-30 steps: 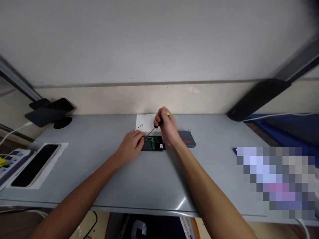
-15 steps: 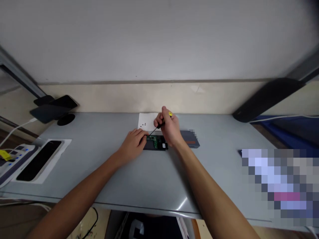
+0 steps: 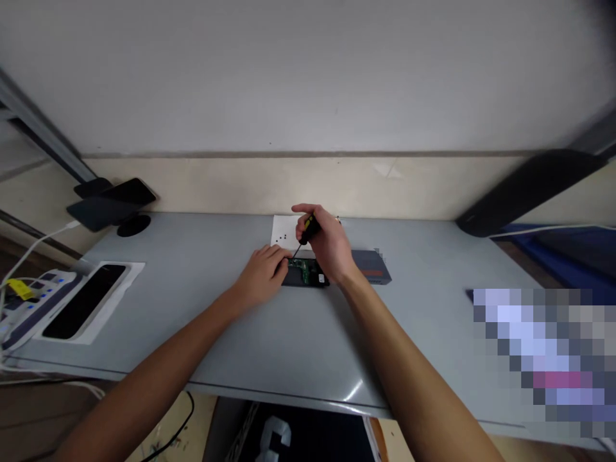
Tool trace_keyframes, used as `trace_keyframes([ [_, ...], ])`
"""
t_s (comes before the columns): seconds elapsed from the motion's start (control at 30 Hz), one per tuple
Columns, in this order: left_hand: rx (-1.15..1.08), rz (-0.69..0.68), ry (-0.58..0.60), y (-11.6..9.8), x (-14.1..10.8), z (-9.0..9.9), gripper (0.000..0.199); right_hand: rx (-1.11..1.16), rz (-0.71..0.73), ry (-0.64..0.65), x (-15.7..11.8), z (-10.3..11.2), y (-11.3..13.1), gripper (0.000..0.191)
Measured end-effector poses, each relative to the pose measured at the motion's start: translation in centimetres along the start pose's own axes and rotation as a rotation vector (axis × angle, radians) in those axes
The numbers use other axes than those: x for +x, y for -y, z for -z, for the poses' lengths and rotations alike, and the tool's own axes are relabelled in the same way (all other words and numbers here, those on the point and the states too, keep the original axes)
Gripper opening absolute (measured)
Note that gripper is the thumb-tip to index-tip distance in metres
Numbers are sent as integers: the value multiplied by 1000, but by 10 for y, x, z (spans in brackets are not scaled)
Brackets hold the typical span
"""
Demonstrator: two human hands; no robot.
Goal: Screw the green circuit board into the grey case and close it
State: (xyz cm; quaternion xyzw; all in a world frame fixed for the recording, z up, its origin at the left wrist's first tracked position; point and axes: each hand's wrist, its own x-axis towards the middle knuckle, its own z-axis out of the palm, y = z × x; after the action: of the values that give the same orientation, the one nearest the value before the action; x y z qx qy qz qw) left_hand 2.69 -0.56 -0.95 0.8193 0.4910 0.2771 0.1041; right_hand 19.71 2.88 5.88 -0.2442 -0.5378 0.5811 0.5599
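Note:
My right hand [image 3: 331,247] is closed round the black and yellow handle of a screwdriver [image 3: 312,228], with the index finger lifted off to the left. The thin shaft slants down to the upper edge of an opened black electronic device [image 3: 294,278], close to my left fingertips. A green circuit board [image 3: 305,269] shows inside its flat case. My left hand [image 3: 262,273] grips the device's left end, covering it, fingers on the far side and thumb nearer me. Just behind lies white paper [image 3: 285,224] with several small dark screws on it.
A grey box [image 3: 375,268] lies right of my right hand. On the left are a phone [image 3: 85,301] on white paper, a power strip [image 3: 41,305] and a stand with a dark device [image 3: 115,202]. A black cylindrical object [image 3: 524,189] leans at the right; a blurred-out item [image 3: 534,346] lies nearer.
My right hand has turned, so the screwdriver stands steeper and its handle shows more. The index finger has stretched out leftward. My left hand stays on the device; the view has shifted slightly.

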Motion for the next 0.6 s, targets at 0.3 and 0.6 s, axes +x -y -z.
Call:
trace_keyframes([
  [0.3,15,8,-2,-2,0,0,23,-71,29,-80,-3,-5,2,39],
  [0.6,-17,25,-4,-4,0,1,22,-200,89,-137,-4,-10,-1,39],
])
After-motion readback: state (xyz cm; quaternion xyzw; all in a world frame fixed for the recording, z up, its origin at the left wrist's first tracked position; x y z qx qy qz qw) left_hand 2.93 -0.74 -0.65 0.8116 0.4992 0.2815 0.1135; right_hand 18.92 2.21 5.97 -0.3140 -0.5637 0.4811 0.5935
